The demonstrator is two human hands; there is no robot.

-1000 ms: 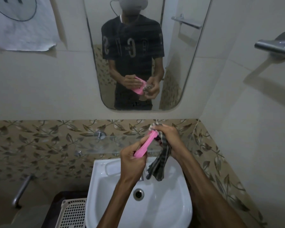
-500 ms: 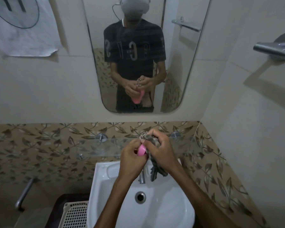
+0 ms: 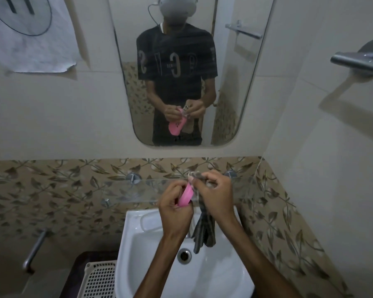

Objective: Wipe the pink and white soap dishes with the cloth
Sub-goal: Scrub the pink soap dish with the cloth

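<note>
Your left hand [image 3: 174,208] grips the pink soap dish [image 3: 186,195] edge-on. At its 3 o'clock, your right hand [image 3: 215,195] pinches the cloth [image 3: 204,232], which hangs over the sink [image 3: 142,237].

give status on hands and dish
Left hand grips pink dish. Right hand holds cloth against it, over sink. Nothing in the way.
</note>
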